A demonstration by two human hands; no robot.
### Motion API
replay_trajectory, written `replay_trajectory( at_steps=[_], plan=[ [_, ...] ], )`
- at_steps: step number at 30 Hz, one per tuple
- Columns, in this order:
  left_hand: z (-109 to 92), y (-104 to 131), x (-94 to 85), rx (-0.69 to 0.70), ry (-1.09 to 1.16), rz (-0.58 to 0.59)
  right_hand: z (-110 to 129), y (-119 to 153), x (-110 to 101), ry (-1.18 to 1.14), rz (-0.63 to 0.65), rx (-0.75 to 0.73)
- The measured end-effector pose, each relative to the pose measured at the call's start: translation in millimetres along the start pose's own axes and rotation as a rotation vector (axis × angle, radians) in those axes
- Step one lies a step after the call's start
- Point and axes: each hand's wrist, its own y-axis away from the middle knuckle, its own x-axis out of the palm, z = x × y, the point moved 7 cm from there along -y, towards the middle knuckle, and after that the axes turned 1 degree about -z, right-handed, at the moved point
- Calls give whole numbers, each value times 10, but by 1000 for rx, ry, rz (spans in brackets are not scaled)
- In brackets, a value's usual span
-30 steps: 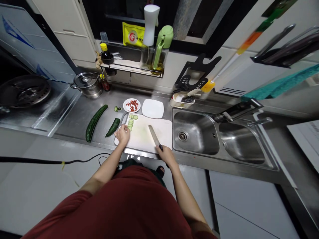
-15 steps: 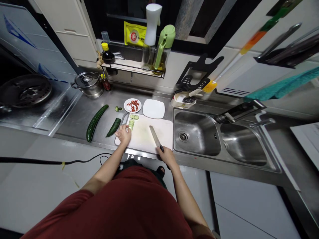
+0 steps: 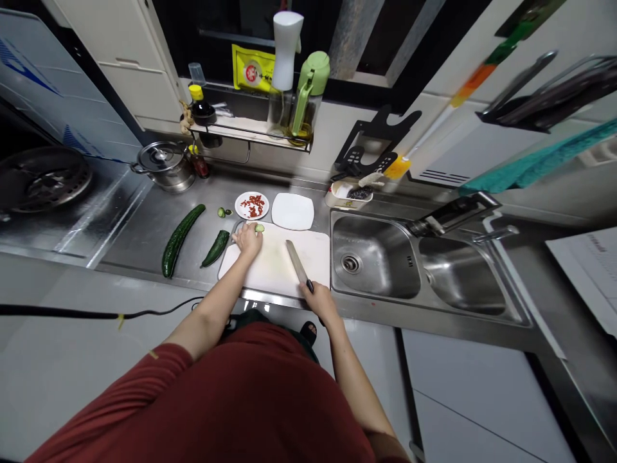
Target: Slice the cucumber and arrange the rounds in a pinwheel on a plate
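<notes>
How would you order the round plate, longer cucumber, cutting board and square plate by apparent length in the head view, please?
Longest to shortest:
1. Cutting board
2. Longer cucumber
3. Square plate
4. Round plate

Smooth metal knife blade [image 3: 297,262]; matt cutting board [image 3: 272,273], probably plastic; glossy metal sink [image 3: 380,254].

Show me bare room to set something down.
A bare patch of counter lies left of the longer cucumber, in front of the steel pot. The cutting board has bare room between the left hand and the knife. The board's far left corner is crowded: that hand, cucumber slices and plate of red pieces sit close.
</notes>
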Motion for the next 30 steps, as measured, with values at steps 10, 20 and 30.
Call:
replay_trajectory(
  at_steps=[10, 20, 30],
  plan=[
    [-13, -145, 111, 40, -99, 36, -120, 52, -9, -19, 3, 43],
    [-36, -155, 83, 39, -92, 50, -110, 8, 25, -24, -2, 28],
    [-111, -63, -13, 50, -62, 40, -68, 35, -9, -23, 12, 28]
  ],
)
